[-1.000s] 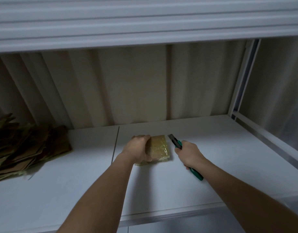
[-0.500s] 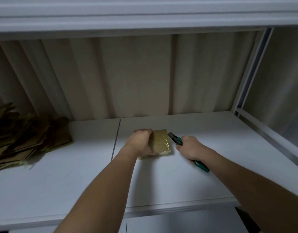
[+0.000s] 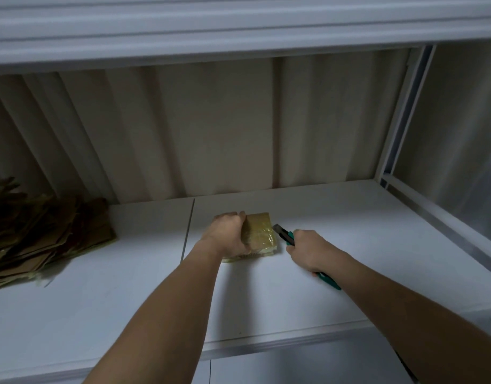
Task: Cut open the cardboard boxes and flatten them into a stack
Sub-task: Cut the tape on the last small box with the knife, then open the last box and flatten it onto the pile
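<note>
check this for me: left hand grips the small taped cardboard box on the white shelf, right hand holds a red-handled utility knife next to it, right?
One detail is wrong: the head view shows a green-handled utility knife, not red. The left hand does grip the small taped cardboard box on the white shelf, and the right hand holds the knife beside it.

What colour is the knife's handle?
Green: the utility knife, gripped by the right hand, shows it in the head view.

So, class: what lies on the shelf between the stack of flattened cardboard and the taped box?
Only bare white shelf, crossed by one dark panel seam, separates the flattened cardboard stack from the taped box, seen in the head view.
</note>
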